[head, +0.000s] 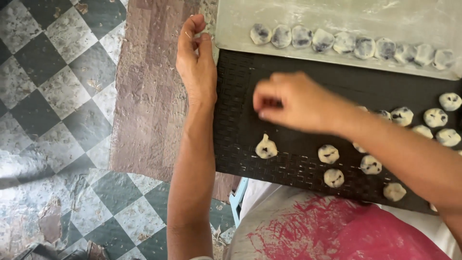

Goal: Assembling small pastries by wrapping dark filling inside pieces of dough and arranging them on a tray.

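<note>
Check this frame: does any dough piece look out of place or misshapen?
Yes. One dough piece near the front-left of the dark woven tray sits apart from the others and has a pinched, pointed top, while the rest are round. The right hand hovers above it; the left hand rests at the tray's edge.

The left hand (196, 62) is held edge-on, fingers loosely curled; the right hand (293, 102) reaches leftward, fingertips pinched together.

A checkered floor (57, 91) of worn green and white tiles spreads at left, beside a scuffed brown mat (149, 96). A light-blue stool edge (237, 200) shows below, next to a red-stained white cloth (327, 231).
</note>
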